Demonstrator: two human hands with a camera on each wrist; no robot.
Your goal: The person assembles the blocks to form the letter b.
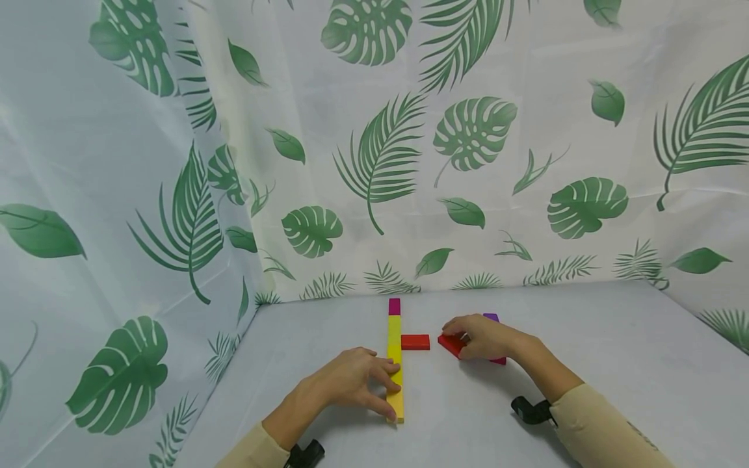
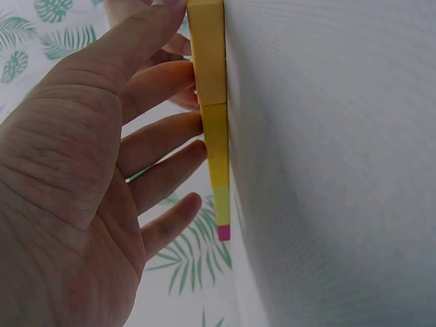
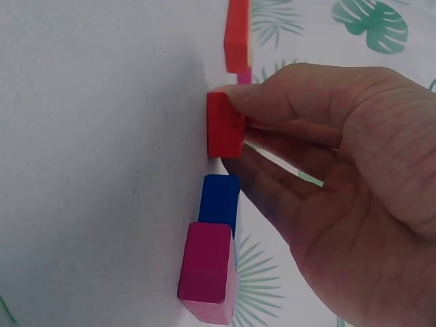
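Leaf-printed white sheeting walls point(image 1: 515, 123); pale tabletop point(image 1: 462, 409).

There are two red blocks point(image 1: 415, 342), two magenta blocks point(image 1: 394, 307) and three yellow blocks point(image 2: 216, 143). Toward four o'clock are one blue block point(image 3: 219, 196) and one purple block point(image 1: 491, 317), possibly the same.

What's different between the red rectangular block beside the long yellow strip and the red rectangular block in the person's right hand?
The resting red block lies free of the hands; the held red block is pinched by the right hand.
In the head view, the resting red block lies crosswise to the yellow strip, while the held red block slants.
The resting red block meets the strip's side; the held red block is apart from it.
Both are red and rectangular.
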